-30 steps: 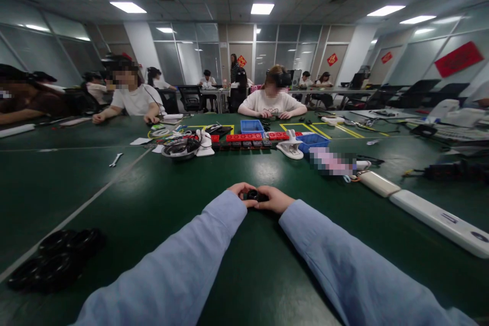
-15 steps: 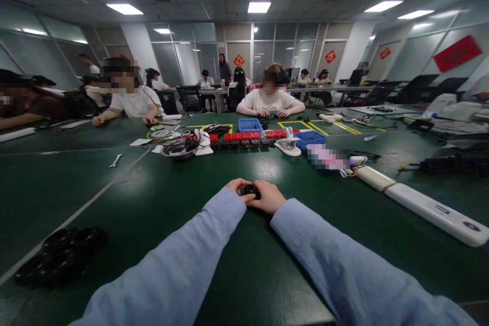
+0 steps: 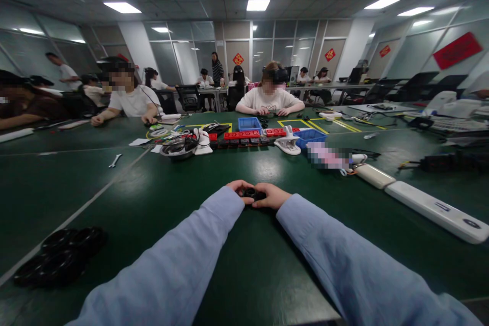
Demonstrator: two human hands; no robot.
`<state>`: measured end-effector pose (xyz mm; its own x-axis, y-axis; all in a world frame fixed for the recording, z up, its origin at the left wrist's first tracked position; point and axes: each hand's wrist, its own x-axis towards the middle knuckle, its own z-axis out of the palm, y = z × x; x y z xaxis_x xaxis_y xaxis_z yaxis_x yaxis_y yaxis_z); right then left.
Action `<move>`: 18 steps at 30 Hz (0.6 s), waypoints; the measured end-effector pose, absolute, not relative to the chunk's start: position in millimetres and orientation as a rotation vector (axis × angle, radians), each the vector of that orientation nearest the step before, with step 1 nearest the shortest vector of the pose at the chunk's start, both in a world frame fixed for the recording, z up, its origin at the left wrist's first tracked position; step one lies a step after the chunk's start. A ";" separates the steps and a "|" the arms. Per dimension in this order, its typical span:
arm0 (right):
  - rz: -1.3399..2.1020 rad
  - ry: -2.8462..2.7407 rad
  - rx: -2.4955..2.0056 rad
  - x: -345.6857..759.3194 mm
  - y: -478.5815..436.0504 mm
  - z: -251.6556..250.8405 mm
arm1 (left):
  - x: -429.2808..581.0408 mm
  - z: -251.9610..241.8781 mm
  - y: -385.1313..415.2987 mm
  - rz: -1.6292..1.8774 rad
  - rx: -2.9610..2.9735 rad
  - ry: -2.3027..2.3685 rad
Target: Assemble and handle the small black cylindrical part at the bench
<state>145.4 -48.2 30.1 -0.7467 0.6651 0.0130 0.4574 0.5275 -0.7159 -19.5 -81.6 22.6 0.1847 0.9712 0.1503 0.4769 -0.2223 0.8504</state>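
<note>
A small, glossy black ring-shaped part (image 3: pixel 250 192) sits between my two hands above the green table (image 3: pixel 153 183). My left hand (image 3: pixel 240 189) grips it from the left, fingers behind and thumb in front. From the right, my right hand (image 3: pixel 270 196) closes on the same part, with a bit more black showing beside its fingers. Much of the part is covered by the fingers, so its full shape is hidden. Well to the left of my left sleeve lies a cluster of several shiny black rings (image 3: pixel 63 260).
Ahead stand a red power strip (image 3: pixel 241 135), white clamps (image 3: pixel 287 141), blue baskets (image 3: pixel 311 136) and a metal bowl of cables (image 3: pixel 179 147). A wrench (image 3: pixel 115 161) lies at left, a long white device (image 3: pixel 435 209) at right. People sit across the table.
My right hand has shifted slightly right, and the black part appears lower and flatter between my fingers. Both hands still hold it.
</note>
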 end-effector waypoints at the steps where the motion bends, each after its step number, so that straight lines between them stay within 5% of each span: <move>1: 1.050 -2.480 -0.929 145.5 -48.4 30.5 | -19.1 23.6 -83.0 0.955 1.831 1.401; 18: 0.987 -2.483 -0.983 146.1 -47.3 26.7 | -15.0 20.4 -83.6 1.019 1.799 1.442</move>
<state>146.1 -47.3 26.7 -0.7237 0.6898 0.0187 0.4889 0.5316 -0.6916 -15.0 -83.6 20.4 0.1104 0.9755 0.1905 0.5050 -0.2201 0.8346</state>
